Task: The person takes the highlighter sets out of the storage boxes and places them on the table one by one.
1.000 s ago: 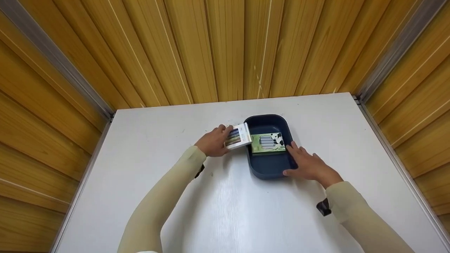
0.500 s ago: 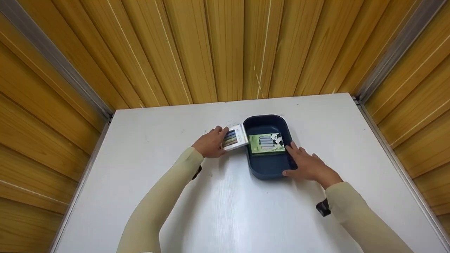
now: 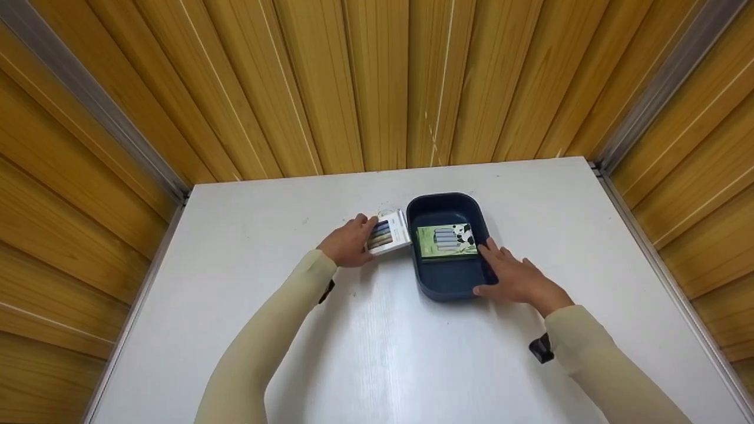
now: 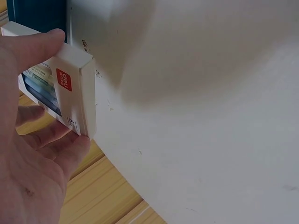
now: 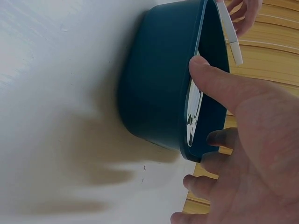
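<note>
In the head view my left hand (image 3: 346, 242) grips a small white windowed box (image 3: 398, 229) that shows several coloured pens or markers. Thumb and fingers pinch its sides; red "deli" lettering shows on the box (image 4: 74, 88) in the left wrist view. The box is tilted beside the left rim of a dark blue bin (image 3: 450, 281). Inside the bin lies a green box with a panda (image 3: 447, 241) and pictured sticks. My right hand (image 3: 518, 275) rests at the bin's right side, fingers spread. Its thumb touches the rim of the bin (image 5: 154, 70) in the right wrist view.
The bin stands on a white table (image 3: 377, 365), toward its far edge. Yellow wood-patterned panels (image 3: 377, 88) rise behind the table and on both sides, with grey metal strips (image 3: 112, 112) at the corners. Small marks dot the tabletop.
My left hand has drawn the white box a little to the left, away from over the bin's rim. The bin has shifted slightly left; my right hand stays nearly in place.
</note>
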Demonstrator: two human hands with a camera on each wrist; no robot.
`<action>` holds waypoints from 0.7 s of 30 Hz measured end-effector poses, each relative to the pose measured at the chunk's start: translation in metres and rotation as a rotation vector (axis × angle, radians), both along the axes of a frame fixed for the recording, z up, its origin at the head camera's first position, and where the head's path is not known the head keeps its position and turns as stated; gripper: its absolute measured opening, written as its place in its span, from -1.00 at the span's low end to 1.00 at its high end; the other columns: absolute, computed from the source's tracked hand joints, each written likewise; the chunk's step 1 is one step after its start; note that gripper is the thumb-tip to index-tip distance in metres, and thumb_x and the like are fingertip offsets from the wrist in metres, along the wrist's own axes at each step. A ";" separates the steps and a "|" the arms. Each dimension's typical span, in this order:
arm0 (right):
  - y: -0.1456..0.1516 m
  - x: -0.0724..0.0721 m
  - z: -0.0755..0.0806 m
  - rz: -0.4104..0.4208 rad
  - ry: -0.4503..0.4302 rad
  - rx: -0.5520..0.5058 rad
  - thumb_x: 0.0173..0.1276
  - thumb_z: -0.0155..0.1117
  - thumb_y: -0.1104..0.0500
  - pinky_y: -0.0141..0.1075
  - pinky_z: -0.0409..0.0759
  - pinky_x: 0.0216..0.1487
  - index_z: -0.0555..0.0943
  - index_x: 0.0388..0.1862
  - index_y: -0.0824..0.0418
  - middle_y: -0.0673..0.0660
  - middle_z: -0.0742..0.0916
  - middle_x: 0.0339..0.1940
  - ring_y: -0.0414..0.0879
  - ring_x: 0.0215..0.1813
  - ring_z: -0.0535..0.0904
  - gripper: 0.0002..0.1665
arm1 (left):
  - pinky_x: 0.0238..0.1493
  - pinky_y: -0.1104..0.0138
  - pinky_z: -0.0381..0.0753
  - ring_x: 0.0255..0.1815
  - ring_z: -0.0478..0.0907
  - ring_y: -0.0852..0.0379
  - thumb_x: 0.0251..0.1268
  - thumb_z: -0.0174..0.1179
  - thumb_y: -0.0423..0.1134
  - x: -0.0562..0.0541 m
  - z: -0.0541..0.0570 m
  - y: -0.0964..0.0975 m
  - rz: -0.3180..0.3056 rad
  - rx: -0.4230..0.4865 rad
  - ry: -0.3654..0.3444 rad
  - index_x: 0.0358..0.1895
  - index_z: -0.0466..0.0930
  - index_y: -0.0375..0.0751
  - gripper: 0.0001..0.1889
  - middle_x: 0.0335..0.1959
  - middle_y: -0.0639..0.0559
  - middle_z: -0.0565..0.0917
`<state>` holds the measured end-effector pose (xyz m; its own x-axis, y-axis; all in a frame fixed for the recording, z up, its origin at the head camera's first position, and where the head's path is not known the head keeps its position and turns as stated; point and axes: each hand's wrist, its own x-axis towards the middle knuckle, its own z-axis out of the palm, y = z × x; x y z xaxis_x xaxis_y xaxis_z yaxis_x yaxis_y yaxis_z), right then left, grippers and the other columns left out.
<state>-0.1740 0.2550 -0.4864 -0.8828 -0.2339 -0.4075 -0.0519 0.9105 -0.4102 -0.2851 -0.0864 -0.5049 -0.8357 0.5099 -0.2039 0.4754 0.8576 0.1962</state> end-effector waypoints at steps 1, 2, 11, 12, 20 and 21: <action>0.000 0.000 0.000 -0.002 -0.001 -0.001 0.24 0.28 -0.24 0.35 -0.21 0.45 -0.14 0.59 0.14 0.24 -0.14 0.61 0.31 0.59 -0.20 0.18 | 0.31 0.10 0.46 0.22 0.44 -0.01 0.23 0.25 0.01 0.000 0.000 0.000 0.002 -0.003 -0.003 0.51 0.03 -0.02 -0.16 0.35 -0.13 0.30; 0.000 0.000 -0.001 -0.001 -0.002 -0.001 0.25 0.28 -0.23 0.35 -0.21 0.45 -0.14 0.59 0.14 0.24 -0.14 0.61 0.31 0.59 -0.20 0.18 | 0.32 0.10 0.45 0.23 0.43 -0.01 0.23 0.25 0.01 0.001 0.000 0.000 0.005 -0.004 -0.007 0.51 0.03 -0.02 -0.16 0.36 -0.13 0.30; 0.001 0.001 -0.001 0.006 0.002 -0.003 0.26 0.27 -0.23 0.36 -0.21 0.44 -0.15 0.59 0.15 0.24 -0.14 0.61 0.31 0.58 -0.19 0.17 | 0.33 0.08 0.44 0.29 0.41 -0.02 0.21 0.27 -0.05 0.000 -0.004 -0.003 0.024 -0.018 -0.030 0.51 0.03 0.02 -0.16 0.38 -0.13 0.28; 0.002 0.001 -0.001 0.010 0.005 -0.002 0.26 0.27 -0.23 0.37 -0.20 0.44 -0.15 0.59 0.15 0.25 -0.14 0.61 0.32 0.58 -0.19 0.17 | 0.32 0.09 0.45 0.30 0.41 -0.02 0.22 0.27 -0.06 0.000 -0.005 -0.003 0.020 -0.019 -0.030 0.51 0.03 0.00 -0.16 0.38 -0.14 0.28; 0.002 0.001 0.000 0.021 0.016 -0.007 0.27 0.26 -0.24 0.38 -0.19 0.43 -0.14 0.59 0.15 0.25 -0.14 0.61 0.33 0.58 -0.18 0.16 | 0.32 0.09 0.45 0.30 0.40 -0.01 0.22 0.26 -0.10 0.000 -0.011 -0.003 0.018 -0.036 -0.042 0.53 0.04 -0.01 -0.17 0.39 -0.13 0.28; 0.002 0.001 0.000 0.020 0.016 -0.008 0.27 0.26 -0.24 0.38 -0.19 0.43 -0.14 0.59 0.15 0.25 -0.14 0.61 0.33 0.58 -0.18 0.16 | 0.32 0.09 0.44 0.30 0.40 -0.02 0.22 0.26 -0.10 0.000 -0.012 -0.003 0.015 -0.038 -0.044 0.53 0.05 -0.01 -0.17 0.39 -0.14 0.29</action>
<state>-0.1726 0.2572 -0.4864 -0.8843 -0.2547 -0.3913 -0.0767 0.9059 -0.4164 -0.2856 -0.0891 -0.5167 -0.8331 0.4883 -0.2599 0.4538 0.8720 0.1838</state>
